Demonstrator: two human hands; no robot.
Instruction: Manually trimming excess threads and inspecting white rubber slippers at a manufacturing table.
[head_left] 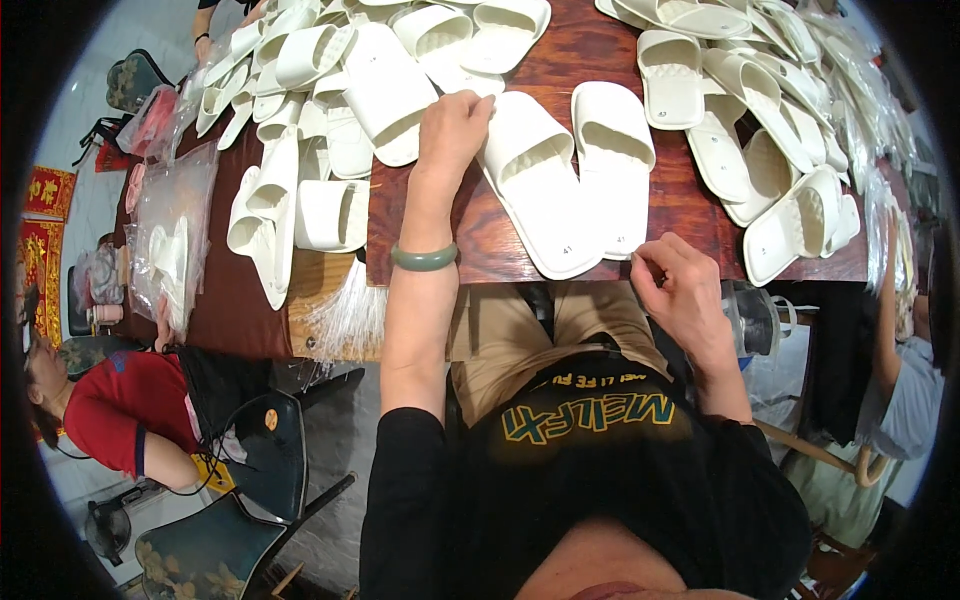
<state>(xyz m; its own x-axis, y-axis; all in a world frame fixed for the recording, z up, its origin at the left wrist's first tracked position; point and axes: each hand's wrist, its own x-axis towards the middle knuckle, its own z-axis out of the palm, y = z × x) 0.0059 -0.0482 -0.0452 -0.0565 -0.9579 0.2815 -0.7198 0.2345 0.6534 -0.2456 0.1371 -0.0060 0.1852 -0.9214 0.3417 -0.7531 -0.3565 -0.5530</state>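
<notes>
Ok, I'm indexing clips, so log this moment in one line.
left hand: beside pair's left slipper | right hand: near pair's right slipper, lower end | white slipper heaps: both sides

- From my end of the feed, I see a reddish-brown wood-grain board (700, 218) as the main work surface.
- On it, centrally, I have two white slippers, a left one (545, 215) and a right one (615, 190), side by side, soles down, heels toward the near edge.
- On its right part I see a loose heap of white slippers (755, 105), overlapping at mixed angles.
- To its left I make out a dark brown surface (235, 310) and a strip of paler wood (318, 275).
- Over there I see another slipper heap (385, 90), white strands (350, 312) and clear plastic bags (165, 260).
</notes>
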